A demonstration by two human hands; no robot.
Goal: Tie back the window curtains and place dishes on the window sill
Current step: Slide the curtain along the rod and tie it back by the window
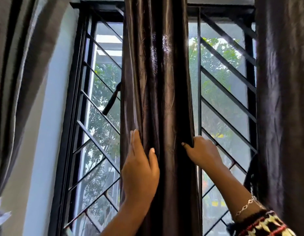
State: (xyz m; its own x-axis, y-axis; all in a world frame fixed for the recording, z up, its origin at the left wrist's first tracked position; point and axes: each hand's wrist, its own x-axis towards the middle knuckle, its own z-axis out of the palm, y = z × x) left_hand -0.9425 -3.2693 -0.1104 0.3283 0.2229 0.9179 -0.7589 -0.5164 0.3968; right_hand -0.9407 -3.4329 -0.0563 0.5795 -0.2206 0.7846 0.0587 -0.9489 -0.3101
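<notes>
While the middle curtain (156, 82) is hanging between both hands, the left hand (139, 167) is pressing it with straight fingers and the right hand (202, 152) is pinching its edge. Sheeny and soft, it is probably slipping easily and calling for a bunched grip at hand height.

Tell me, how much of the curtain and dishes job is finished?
Done: the middle curtain is bunched into a narrow column, with window showing on both sides. Happening now: the left hand presses on its left side and the right hand grips its right edge. Left to do: nothing is tied round it yet; a dark strap hangs loose beside it. No dishes or sill are in view.
</notes>
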